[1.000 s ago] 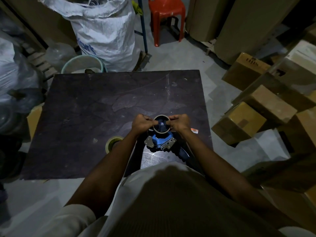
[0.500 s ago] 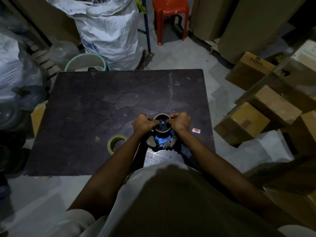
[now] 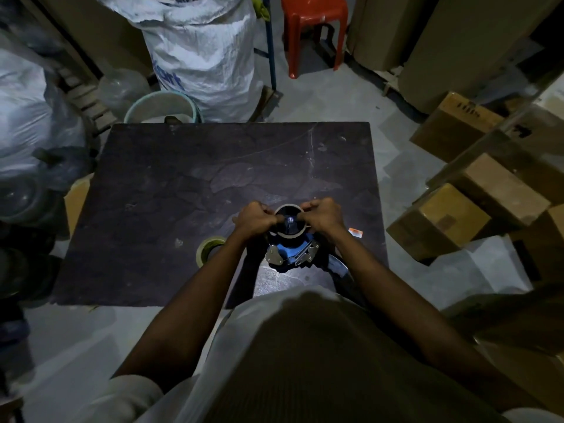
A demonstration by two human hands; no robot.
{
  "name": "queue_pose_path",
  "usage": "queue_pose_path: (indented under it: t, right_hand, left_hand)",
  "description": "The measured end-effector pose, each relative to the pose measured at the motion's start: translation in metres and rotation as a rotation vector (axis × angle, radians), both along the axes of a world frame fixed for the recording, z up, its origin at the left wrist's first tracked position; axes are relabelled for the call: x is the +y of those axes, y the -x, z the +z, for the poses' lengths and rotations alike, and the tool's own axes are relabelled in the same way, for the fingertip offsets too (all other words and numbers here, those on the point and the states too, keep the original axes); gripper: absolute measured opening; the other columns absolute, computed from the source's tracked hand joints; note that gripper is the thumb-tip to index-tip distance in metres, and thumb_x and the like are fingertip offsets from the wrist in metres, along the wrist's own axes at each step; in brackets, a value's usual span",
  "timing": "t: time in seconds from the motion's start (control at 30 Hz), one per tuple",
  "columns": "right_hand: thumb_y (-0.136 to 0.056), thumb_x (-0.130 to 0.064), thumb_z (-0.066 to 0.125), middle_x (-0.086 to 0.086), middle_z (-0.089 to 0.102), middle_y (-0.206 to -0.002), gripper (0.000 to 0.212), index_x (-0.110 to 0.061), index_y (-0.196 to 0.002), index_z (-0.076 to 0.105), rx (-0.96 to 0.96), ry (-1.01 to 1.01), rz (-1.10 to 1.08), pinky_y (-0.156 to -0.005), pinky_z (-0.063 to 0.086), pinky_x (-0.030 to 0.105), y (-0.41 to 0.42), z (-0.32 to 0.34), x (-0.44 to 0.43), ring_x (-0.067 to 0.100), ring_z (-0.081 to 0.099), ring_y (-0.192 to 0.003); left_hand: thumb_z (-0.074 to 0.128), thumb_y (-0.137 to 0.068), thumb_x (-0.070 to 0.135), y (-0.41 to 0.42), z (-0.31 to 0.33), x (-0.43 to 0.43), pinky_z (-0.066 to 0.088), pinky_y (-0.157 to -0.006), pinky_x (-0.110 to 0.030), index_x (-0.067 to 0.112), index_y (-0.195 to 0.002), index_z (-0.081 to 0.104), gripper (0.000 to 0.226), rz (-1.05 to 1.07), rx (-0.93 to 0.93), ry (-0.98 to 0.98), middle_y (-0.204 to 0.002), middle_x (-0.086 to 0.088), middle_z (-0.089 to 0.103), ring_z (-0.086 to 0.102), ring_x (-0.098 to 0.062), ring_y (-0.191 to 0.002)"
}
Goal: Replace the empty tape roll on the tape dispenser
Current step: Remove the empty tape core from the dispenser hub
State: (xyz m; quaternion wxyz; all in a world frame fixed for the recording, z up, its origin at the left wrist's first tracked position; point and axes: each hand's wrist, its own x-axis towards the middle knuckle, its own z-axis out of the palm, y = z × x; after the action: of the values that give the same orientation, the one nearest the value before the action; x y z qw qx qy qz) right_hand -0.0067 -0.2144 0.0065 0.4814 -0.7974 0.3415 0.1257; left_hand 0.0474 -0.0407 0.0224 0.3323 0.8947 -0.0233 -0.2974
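**Q:** Where's the dispenser sitting?

**A:** The blue tape dispenser is standing on the dark table, at the table's near edge, approx. mid-width, right in front of the person. The empty roll, a bare grey ring w/ no tape left, is sitting around the dispenser's hub, on the side facing the table's middle.

**Q:** What are the hands doing?

**A:** Both are holding that ring. The left hand is pinching its left rim w/ fingers curled in; the right hand is pinching its right rim the same way. Both forearms are reaching in over the table's near edge.

**Q:** Any new tape?

**A:** Yes, a yellowish tape roll is lying flat on the table near the near edge, left of the dispenser, partly hidden by the left forearm. A small orange and white label is lying by the table's right edge.

**Q:** And around the table?

**A:** A white sack and a pale bucket are standing beyond the table's far edge, a red stool farther back. Cardboard boxes are piling up to the table's right.
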Motion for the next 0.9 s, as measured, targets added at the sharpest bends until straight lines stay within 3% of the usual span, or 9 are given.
queue_pose_path:
  t: [0.2,0.3,0.4,0.53,0.6,0.67,0.77,0.83,0.9]
  right_hand:
    - [-0.073,-0.012,0.085,0.003,0.078,-0.097,0.028,-0.012,-0.1,0.08,-0.042,0.121,0.066,-0.087,0.059,0.03,-0.002,0.0,0.004,0.016,0.073,-0.09]
    - [-0.073,-0.01,0.085,0.003,0.079,-0.095,0.024,-0.014,-0.096,0.081,-0.043,0.145,0.047,-0.084,0.058,0.027,-0.004,0.002,0.006,0.014,0.072,-0.088]
    - [-0.071,-0.01,0.085,0.004,0.079,-0.093,0.022,-0.014,-0.093,0.081,-0.05,0.179,0.044,-0.077,0.054,0.024,-0.005,0.0,0.006,0.017,0.072,-0.088]
    - [-0.074,-0.004,0.074,0.007,0.078,-0.094,0.021,-0.017,-0.091,0.078,-0.088,0.27,0.026,-0.077,0.054,0.028,-0.005,-0.001,0.011,0.025,0.072,-0.092]
    - [-0.076,-0.007,0.074,0.006,0.078,-0.094,0.019,-0.018,-0.091,0.077,-0.115,0.269,0.03,-0.077,0.055,0.03,-0.005,0.002,0.008,0.025,0.072,-0.091]
    - [-0.073,-0.017,0.085,0.005,0.078,-0.092,0.021,-0.02,-0.093,0.077,-0.123,0.168,0.035,-0.075,0.06,0.031,-0.007,0.006,-0.001,0.02,0.073,-0.084]
    - [-0.071,-0.022,0.093,0.013,0.075,-0.104,0.043,-0.016,-0.108,0.073,-0.1,-0.367,-0.069,-0.066,0.064,0.042,-0.004,0.02,-0.016,0.024,0.076,-0.083]
    - [-0.076,-0.025,0.09,0.012,0.075,-0.115,0.051,-0.015,-0.122,0.07,-0.106,-0.528,0.015,-0.078,0.064,0.047,0.0,0.029,-0.022,0.027,0.076,-0.097]
    - [-0.074,-0.025,0.091,0.006,0.073,-0.122,0.062,-0.019,-0.131,0.066,-0.132,-0.584,0.125,-0.088,0.062,0.046,0.004,0.038,-0.027,0.024,0.074,-0.105]
  left_hand:
    - [0.084,-0.074,0.023,0.005,0.002,-0.005,0.051,-0.058,-0.026,0.005,-0.074,0.074,0.021,0.048,-0.054,-0.076,-0.057,0.003,0.063,0.057,-0.007,-0.052]
    - [0.085,-0.068,0.027,0.006,0.0,-0.008,0.059,-0.079,-0.042,0.007,-0.071,0.073,0.023,0.081,-0.059,-0.123,-0.057,0.003,0.063,0.058,-0.01,-0.056]
    - [0.081,-0.064,0.03,0.004,-0.009,-0.01,0.05,-0.096,-0.061,0.014,-0.057,0.064,0.024,0.124,-0.111,-0.176,-0.05,0.01,0.057,0.059,-0.012,-0.06]
    - [0.078,-0.07,0.033,0.013,0.005,-0.023,0.034,-0.108,-0.053,0.021,-0.069,0.063,0.019,0.138,-0.182,-0.261,-0.077,0.005,0.058,0.059,-0.026,-0.107]
    - [0.077,-0.073,0.04,0.014,0.014,-0.027,0.03,-0.109,-0.05,0.019,-0.076,0.066,0.024,0.124,-0.209,-0.277,-0.082,0.004,0.055,0.054,-0.026,-0.115]
    - [0.08,-0.072,0.046,0.009,0.021,-0.025,0.044,-0.097,-0.043,0.014,-0.076,0.072,0.034,0.153,-0.154,-0.148,-0.073,0.001,0.065,0.065,-0.022,-0.095]
    - [0.085,-0.071,0.046,-0.001,0.032,-0.016,0.05,-0.058,-0.028,0.003,-0.087,0.078,0.046,0.229,0.108,0.218,-0.081,-0.014,0.077,0.066,-0.017,-0.065]
    - [0.082,-0.078,0.041,-0.004,0.045,-0.013,0.054,-0.056,-0.026,0.003,-0.101,0.077,0.045,0.267,0.268,0.397,-0.087,-0.014,0.078,0.071,-0.019,-0.072]
    - [0.079,-0.083,0.038,-0.006,0.051,-0.013,0.058,-0.064,-0.033,0.006,-0.099,0.077,0.036,0.303,0.333,0.495,-0.085,-0.009,0.079,0.072,-0.023,-0.074]
